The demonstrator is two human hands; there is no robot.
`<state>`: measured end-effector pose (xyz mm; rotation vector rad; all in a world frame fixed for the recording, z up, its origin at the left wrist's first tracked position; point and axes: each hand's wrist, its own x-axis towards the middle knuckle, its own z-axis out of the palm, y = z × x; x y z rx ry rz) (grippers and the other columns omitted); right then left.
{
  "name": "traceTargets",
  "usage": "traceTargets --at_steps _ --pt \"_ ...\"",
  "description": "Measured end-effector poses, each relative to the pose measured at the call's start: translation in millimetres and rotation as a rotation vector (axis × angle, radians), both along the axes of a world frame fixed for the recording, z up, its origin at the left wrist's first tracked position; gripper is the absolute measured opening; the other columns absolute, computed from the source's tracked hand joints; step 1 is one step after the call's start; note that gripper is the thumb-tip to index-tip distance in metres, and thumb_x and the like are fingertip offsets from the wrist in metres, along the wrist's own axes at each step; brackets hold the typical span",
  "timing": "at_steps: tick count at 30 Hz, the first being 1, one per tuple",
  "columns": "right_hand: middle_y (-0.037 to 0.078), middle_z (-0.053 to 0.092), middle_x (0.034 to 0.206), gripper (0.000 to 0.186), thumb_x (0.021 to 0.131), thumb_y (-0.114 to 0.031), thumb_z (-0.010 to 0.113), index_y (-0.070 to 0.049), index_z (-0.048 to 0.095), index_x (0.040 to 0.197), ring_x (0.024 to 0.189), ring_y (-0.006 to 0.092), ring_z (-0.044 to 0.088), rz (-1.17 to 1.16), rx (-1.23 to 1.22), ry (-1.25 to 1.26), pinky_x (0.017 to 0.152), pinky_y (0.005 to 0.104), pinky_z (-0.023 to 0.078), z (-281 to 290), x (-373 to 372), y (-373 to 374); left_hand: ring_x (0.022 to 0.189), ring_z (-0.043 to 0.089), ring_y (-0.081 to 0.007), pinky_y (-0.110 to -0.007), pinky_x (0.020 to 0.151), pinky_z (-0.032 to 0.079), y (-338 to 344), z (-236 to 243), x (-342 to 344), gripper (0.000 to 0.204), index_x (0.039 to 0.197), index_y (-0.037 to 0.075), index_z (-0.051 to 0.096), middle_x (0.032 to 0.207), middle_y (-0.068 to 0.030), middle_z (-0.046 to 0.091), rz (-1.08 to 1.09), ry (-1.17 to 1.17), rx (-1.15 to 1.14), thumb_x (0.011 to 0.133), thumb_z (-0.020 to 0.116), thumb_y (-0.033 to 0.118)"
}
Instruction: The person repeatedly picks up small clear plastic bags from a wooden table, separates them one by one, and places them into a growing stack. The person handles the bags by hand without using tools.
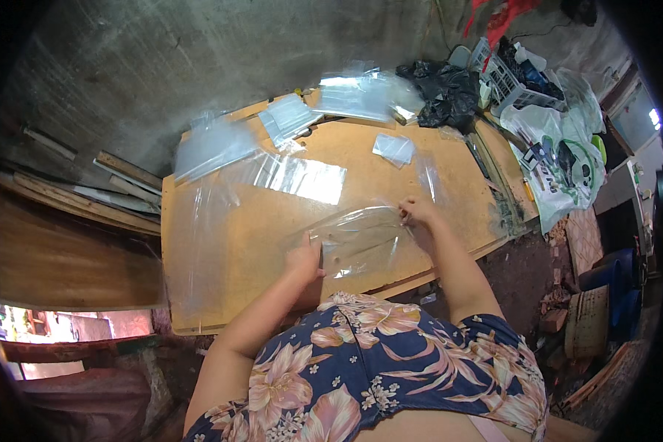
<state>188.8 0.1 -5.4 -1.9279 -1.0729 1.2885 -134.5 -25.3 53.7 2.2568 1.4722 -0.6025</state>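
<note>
On wooden board (258,243), hands (306,258) flattening clear bag (361,239)

You are looking down on a tan wooden board table (221,243) set against a rough grey concrete wall (199,66). To your left, loose wooden planks (88,188) lean beside a dark brown panel (59,258), and daylight glows through a low opening (29,324) beneath it. To your right, the floor (523,272) is bare reddish earth. A white plastic crate (504,77), a black plastic bag (442,92) and a printed white carrier bag (556,158) crowd the far right corner, near a bright window (652,116).
</note>
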Motion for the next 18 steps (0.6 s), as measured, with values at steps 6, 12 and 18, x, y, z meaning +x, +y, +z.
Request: traceTargets --at_steps 6,12,18 --pt "0.014 0.063 0.080 0.011 0.078 -0.013 0.061 -0.005 0.063 0.085 0.078 0.0283 0.061 -0.152 0.794 -0.646 0.068 0.0323 0.049 66.3 -26.6 -23.7 0.109 0.052 -0.0337 -0.042 0.087 0.045 -3.4 20.1 -5.3 0.081 0.128 0.010 0.041 0.139 -0.0184 0.029 -0.062 0.030 0.078 0.062 0.076 0.042" --pt "0.016 0.045 0.125 0.039 0.080 -0.027 0.059 -0.011 0.053 0.115 0.113 0.0319 0.044 0.722 0.734 -0.703 0.089 0.0453 0.039 38.6 -128.9 -66.9 0.114 0.048 -0.0342 -0.043 0.094 0.041 34.3 -18.9 -15.4 0.059 0.126 0.009 0.044 0.137 -0.0177 0.035 0.028 -0.064 -0.111 0.080 0.052 0.045" --pt "0.014 0.022 0.144 0.060 0.083 -0.052 0.044 -0.019 0.039 0.133 0.133 0.0343 0.018 1.056 0.477 -0.775 0.103 0.0568 0.017 30.0 -135.9 -85.4 0.123 0.038 -0.0336 -0.042 0.100 0.034 53.5 -41.0 -33.5 0.060 0.134 0.014 0.037 0.142 -0.0115 0.029 0.108 -0.015 0.015 0.084 0.046 0.045"
